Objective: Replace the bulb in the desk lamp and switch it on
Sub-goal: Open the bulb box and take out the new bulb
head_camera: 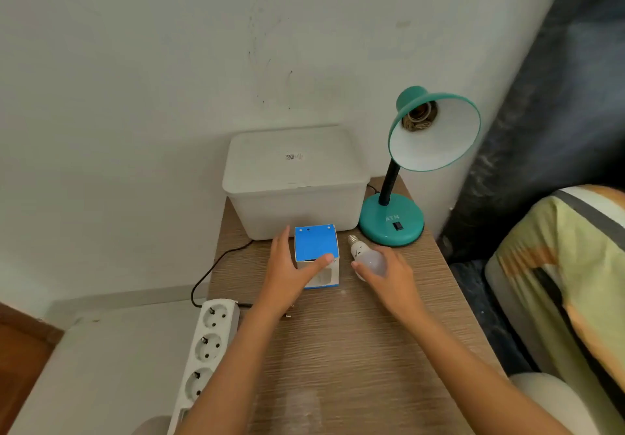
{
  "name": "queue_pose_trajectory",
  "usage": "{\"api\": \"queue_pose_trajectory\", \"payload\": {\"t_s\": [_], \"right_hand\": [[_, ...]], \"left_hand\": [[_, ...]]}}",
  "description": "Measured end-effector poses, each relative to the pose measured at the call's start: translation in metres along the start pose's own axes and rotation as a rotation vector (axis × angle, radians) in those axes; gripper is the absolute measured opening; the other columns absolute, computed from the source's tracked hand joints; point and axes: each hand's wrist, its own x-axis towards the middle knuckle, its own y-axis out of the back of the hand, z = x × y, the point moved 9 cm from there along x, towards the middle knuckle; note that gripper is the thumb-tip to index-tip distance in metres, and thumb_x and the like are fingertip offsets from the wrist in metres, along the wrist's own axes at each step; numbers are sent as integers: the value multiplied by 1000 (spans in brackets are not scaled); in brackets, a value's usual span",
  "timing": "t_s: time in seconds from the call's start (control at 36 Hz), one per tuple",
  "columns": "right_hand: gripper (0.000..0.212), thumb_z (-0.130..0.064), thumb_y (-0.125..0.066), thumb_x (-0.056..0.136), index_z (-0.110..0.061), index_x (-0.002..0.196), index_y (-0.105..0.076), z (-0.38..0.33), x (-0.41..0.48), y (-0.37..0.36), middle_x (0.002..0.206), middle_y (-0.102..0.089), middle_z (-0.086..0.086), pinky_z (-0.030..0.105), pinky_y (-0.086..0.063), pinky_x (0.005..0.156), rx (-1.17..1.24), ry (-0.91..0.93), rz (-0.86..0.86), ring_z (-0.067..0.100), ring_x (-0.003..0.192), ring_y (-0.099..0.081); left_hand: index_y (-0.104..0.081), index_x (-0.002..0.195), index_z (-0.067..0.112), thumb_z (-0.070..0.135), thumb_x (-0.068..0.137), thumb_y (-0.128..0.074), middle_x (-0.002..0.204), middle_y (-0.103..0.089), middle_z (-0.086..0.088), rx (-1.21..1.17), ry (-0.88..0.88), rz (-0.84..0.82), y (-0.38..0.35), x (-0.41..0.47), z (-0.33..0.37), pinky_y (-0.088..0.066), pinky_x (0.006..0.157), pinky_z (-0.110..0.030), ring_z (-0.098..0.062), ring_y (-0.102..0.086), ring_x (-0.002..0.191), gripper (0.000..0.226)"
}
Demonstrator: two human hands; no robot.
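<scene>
A teal desk lamp (392,223) stands at the back right of the wooden table (338,350); its shade (436,137) tilts toward me and the socket (419,118) inside holds no bulb. A black rocker switch (397,226) sits on the lamp's base. My right hand (389,274) grips the globe of a white bulb (363,253) lying on the table, its screw cap pointing toward the lamp. My left hand (291,267) clasps a blue and white bulb box (317,253) standing just left of the bulb, thumb across its front.
A lidded white plastic bin (294,181) stands behind the box against the wall. A white power strip (206,343) lies at the table's left edge, with a black cord (216,262) running back toward the lamp. A bed with a patterned cover (558,282) borders the right side.
</scene>
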Motion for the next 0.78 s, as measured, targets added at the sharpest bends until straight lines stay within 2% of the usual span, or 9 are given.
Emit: {"api": "queue_pose_trajectory", "payload": {"t_s": [0.06,0.14,0.25,0.31,0.42,0.5,0.56,0.64,0.78], "right_hand": [[59,-43,-66,78,-16,127,-47,0,5,-4,128,-50,10,35,-36,97,-43,-11,-11,24,117,-45],[62,-43,-66,78,-15,129,-44,-3,11,-9,130,-48,10,37,-37,99,-107,-9,-47,25,120,-43],[69,-44,-66,78,-12,134,-41,-8,16,-11,132,-47,12,38,-36,102,-173,26,-82,27,123,-43],[68,-43,-65,80,-10,135,-40,-14,16,-6,133,-46,12,35,-35,103,-190,66,-69,26,124,-42],[58,-36,-62,85,-7,132,-46,-49,10,11,131,-52,11,29,-36,101,-186,256,-7,22,122,-47],[45,-28,-62,86,-10,127,-53,-84,5,11,125,-58,6,21,-38,95,-198,423,-71,18,116,-54],[38,-22,-62,86,-12,122,-58,-105,2,1,120,-61,5,16,-37,91,-268,533,-149,17,112,-56],[36,-20,-63,85,-12,120,-60,-125,-2,-17,121,-59,4,17,-38,91,-390,642,-271,16,109,-55],[43,-23,-65,83,-14,124,-57,-134,-4,-35,128,-52,3,24,-42,92,-526,666,-419,18,115,-51]], "left_hand": [[-26,143,25,40,66,-81,141,-33,9,-24,-18,-26,-3,2,-3,-27,104,-22,-3,-32,128,96],[-34,116,46,31,61,-87,117,-42,21,-44,-83,-61,-7,6,-3,-35,91,-11,17,-41,104,77],[-25,142,27,28,60,-87,132,-41,9,-113,-54,-103,-14,12,-16,-35,99,-20,-1,-40,120,103],[-22,145,24,27,61,-87,134,-40,8,-142,-47,-104,-15,13,-19,-36,102,-26,-6,-39,123,106],[-28,139,31,28,62,-86,128,-46,11,-172,-65,-125,-16,13,-22,-43,101,-29,-4,-45,121,96],[-35,121,44,21,65,-85,119,-48,17,-175,-98,-144,-17,11,-18,-47,88,-14,5,-49,111,78],[-31,123,42,18,67,-83,119,-46,15,-189,-90,-152,-18,9,-18,-48,82,-12,3,-50,110,80],[-26,130,37,20,70,-81,125,-44,6,-196,-88,-165,-19,7,-20,-48,81,-16,-4,-51,111,84],[-30,127,41,25,69,-82,128,-44,3,-159,-110,-175,-20,8,-19,-47,88,-22,-8,-50,112,79]]}}
